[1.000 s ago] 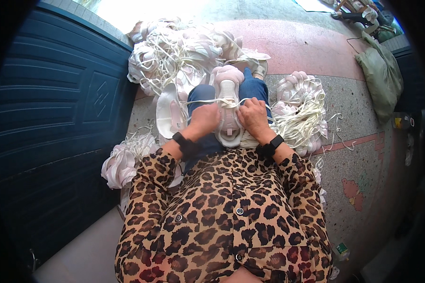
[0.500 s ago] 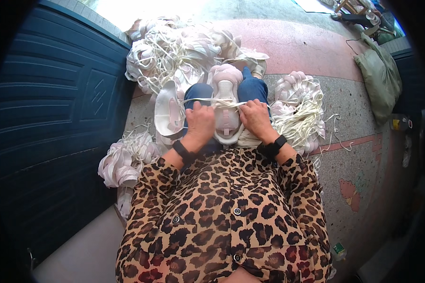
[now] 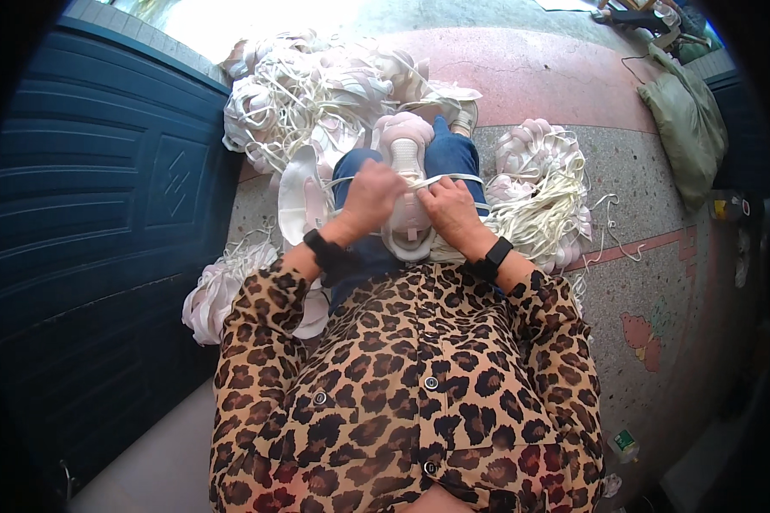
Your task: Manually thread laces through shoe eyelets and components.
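Note:
A pink-and-white shoe upper (image 3: 405,130) lies between my knees, its rounded pink end pointing away from me. A white shoelace (image 3: 463,178) crosses over its middle, with loose ends trailing over both jeans legs. My left hand (image 3: 373,193) is closed over the left side of the upper, slightly blurred, its fingertips at the lace crossing. My right hand (image 3: 453,209) pinches the lace at the right side of the crossing. Another white upper piece (image 3: 294,198) leans beside my left knee.
A large heap of laced uppers (image 3: 304,98) lies beyond my left knee. Smaller piles sit at the right (image 3: 543,184) and near left (image 3: 218,295). A dark blue panelled door (image 3: 103,171) stands left; a grey-green sack (image 3: 684,128) rests at the right.
My left hand has moved right and inward, over the upper, to the lace crossing. My right hand has shifted slightly left. The lace ends now hang over the right knee.

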`<state>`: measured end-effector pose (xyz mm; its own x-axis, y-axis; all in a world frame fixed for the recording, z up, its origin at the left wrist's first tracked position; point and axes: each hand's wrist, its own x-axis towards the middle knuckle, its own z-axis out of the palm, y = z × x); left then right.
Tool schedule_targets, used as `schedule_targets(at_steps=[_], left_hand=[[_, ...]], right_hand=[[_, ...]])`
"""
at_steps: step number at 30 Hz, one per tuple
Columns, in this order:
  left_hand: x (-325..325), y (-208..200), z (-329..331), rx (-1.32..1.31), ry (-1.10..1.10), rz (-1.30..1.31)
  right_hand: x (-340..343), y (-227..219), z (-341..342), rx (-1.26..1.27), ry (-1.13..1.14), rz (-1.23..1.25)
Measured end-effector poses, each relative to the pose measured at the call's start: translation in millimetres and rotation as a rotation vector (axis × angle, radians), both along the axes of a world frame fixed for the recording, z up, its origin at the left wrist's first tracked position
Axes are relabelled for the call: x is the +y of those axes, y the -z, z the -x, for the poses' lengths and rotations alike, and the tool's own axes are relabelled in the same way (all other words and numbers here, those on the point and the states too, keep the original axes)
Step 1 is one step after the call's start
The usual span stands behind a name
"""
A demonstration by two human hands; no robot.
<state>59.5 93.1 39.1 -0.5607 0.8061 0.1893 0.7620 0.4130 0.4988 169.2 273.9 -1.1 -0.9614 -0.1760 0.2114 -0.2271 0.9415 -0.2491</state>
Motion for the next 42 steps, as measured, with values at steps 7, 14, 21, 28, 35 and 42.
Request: schedule_targets(at_steps=[7,14,21,28,35,42], left_hand=[[10.1,-52.4,3.1,-0.906,-0.186,-0.499],[4.3,-10.2,-8.5,-0.364,-0.135,-0.179],[10.4,6.1,-28.8,0.071,-0.107,0.145],[2.9,6.2,-39.9,0.306,-0.129,0.302],[4.8,11.7,-36.2,0.247,-0.121,0.301],[-5.6,39.1,-14.5,-0.246,-0.087,-0.001]], right_hand=[[1.5,-5.7,12.7,0.042,-0.019,-0.124],[-16.5,-48.7,-28.9,0.231,-0.378,0.354],[3.7,-15.0,-29.5,-0.238,-0.198,0.56],[10.1,-3.2,-5.4,-0.146,0.226,0.806],[7.0,-2.9,4.6,-0.242,0.259,1.124],[1.1,1.4,4.2,-0.176,0.168,0.592]])
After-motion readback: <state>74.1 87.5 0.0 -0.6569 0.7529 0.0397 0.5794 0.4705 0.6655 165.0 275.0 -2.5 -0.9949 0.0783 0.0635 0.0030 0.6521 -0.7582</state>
